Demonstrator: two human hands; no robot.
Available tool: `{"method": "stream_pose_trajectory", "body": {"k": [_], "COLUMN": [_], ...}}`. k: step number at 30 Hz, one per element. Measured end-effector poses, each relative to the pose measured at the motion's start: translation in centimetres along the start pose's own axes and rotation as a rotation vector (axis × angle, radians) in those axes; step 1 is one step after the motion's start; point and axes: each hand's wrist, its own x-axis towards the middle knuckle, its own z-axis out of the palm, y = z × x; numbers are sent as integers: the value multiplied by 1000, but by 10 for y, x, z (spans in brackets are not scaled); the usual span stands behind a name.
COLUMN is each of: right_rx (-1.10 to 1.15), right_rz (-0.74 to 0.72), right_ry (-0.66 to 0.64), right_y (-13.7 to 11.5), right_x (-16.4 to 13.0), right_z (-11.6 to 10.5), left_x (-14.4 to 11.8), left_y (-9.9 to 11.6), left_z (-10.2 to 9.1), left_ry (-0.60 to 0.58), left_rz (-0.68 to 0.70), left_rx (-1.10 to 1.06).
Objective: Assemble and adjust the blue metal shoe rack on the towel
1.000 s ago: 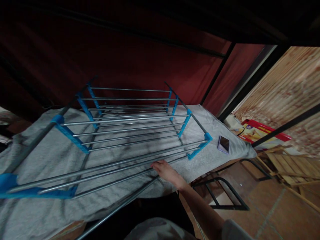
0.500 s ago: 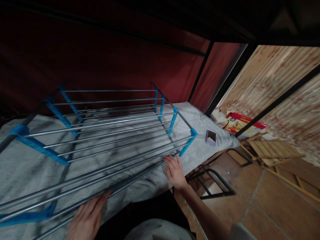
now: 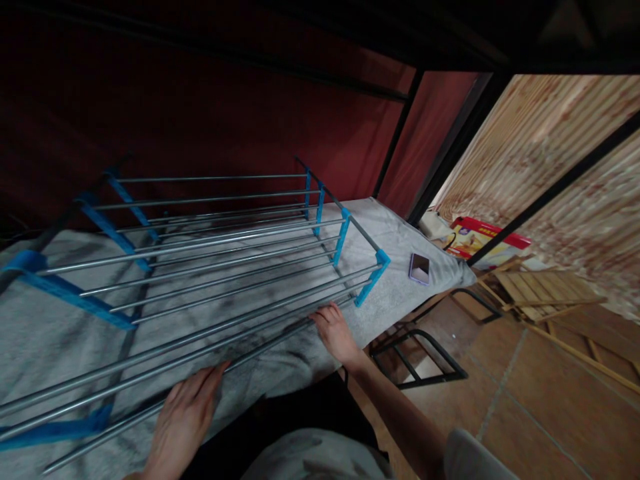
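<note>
A metal rack [image 3: 215, 247] of silver rods with blue plastic joints lies on its side on a grey cloth [image 3: 45, 340]. My left hand [image 3: 185, 417] rests flat on the nearest rods at the front, fingers spread. My right hand [image 3: 336, 332] touches the same front rods further right, near the blue corner joint [image 3: 373, 280]; its fingers lie on the rod without a clear grip.
A phone [image 3: 419, 268] lies on the cloth to the right of the rack. A dark red wall stands behind. A black metal frame [image 3: 420, 363] sits on the tiled floor, with a red box [image 3: 480, 241] and wooden slats [image 3: 545, 290] further right.
My left hand came into view and now lies on the front rods. My right hand slid right along the rods, then slightly back left. The view swung right.
</note>
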Motion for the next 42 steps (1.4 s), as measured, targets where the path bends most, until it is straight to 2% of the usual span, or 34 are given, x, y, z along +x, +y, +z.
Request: {"method": "stream_pose_trajectory", "body": {"k": [9, 14, 24, 29, 32, 37, 42], "right_rx": [-3, 3, 10, -33, -50, -71, -85], "right_rz": [26, 26, 5, -15, -49, -119, -182], "right_ry": [-28, -17, -32, -37, -32, 16, -8], "right_y": [12, 14, 19, 21, 22, 29, 42], "right_x": [-4, -6, -10, -11, -15, -23, -23], "right_z": [16, 14, 14, 15, 17, 23, 28], "left_x": [11, 8, 10, 6, 1, 4, 6], "left_y": [-3, 0, 12, 13, 22, 43, 53], "left_z": [11, 17, 16, 23, 25, 17, 11], "left_ry": [-36, -34, -124, -137, -148, -210, -229], "left_rz": [-30, -33, -119, -125, -155, -258, -324], "left_rx": [-24, -50, -67, -79, -63, -67, -40]}}
